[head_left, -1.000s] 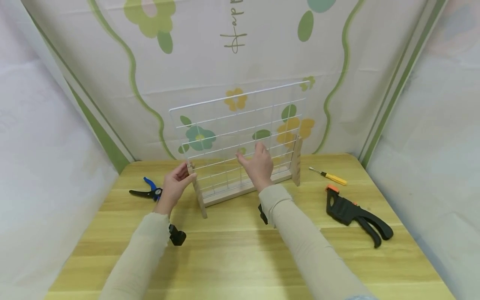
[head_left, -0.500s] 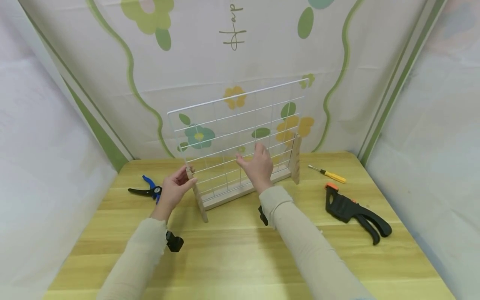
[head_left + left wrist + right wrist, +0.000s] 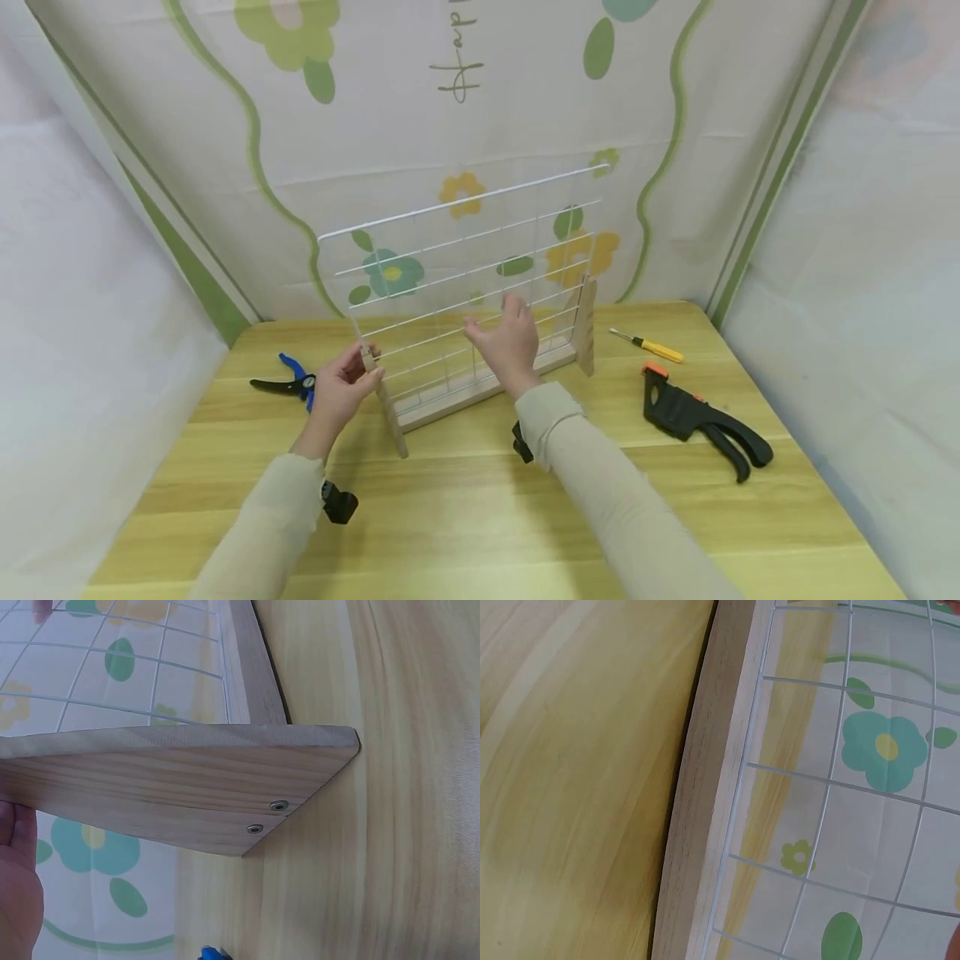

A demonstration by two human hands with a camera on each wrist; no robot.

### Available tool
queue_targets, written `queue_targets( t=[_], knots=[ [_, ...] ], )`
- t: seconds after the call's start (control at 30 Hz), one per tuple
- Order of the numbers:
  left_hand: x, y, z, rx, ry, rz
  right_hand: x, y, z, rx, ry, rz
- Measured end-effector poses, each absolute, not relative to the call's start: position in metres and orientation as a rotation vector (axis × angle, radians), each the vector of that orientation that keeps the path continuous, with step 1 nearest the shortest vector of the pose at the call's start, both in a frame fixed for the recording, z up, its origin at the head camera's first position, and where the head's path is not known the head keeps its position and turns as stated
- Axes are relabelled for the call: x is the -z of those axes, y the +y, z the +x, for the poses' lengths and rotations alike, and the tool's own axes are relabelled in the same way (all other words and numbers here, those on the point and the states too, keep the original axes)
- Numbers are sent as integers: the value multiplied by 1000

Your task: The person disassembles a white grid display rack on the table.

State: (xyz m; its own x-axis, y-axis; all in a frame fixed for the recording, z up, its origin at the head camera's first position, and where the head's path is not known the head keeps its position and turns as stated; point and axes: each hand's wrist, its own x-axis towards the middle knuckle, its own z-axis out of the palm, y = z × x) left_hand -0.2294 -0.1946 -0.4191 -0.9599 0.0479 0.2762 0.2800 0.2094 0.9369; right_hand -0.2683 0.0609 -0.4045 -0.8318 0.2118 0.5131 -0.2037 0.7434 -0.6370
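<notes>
A white wire grid (image 3: 465, 235) stands upright in a wooden stand, whose base bar (image 3: 450, 407) runs between two side panels. My left hand (image 3: 339, 392) pinches the upper part of the left side panel (image 3: 388, 412) between thumb and fingers. Two metal screw heads show low on that panel's outer face (image 3: 172, 795) in the left wrist view. In front of the grid's middle is my right hand (image 3: 510, 340), thumb and fingers spread apart, fingertips right at the wires. The right side panel (image 3: 586, 329) stands untouched. Only a sliver of the right hand shows in its wrist view.
Blue-and-black pliers (image 3: 300, 383) lie left of the stand, partly behind the left hand. To the right are a yellow-handled screwdriver (image 3: 656, 348) and a black clamp (image 3: 690, 415) with orange pads. A printed cloth (image 3: 525, 108) hangs close behind the grid.
The stand's left end has swung toward me along with my left hand, so the grid sits more at an angle. My right hand keeps about its place at the wires. The view shifts slightly.
</notes>
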Motion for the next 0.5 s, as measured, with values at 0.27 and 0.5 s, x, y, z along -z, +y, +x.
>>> queue_targets(
  t=[0.27,0.5],
  knots=[
    [422,-198,-220,1872,-2239,-359,409,57,-260,-972,-2305,57],
    [422,-204,-211,1870,-2264,-377,414,53,-251,-1002,-2234,94]
  ],
)
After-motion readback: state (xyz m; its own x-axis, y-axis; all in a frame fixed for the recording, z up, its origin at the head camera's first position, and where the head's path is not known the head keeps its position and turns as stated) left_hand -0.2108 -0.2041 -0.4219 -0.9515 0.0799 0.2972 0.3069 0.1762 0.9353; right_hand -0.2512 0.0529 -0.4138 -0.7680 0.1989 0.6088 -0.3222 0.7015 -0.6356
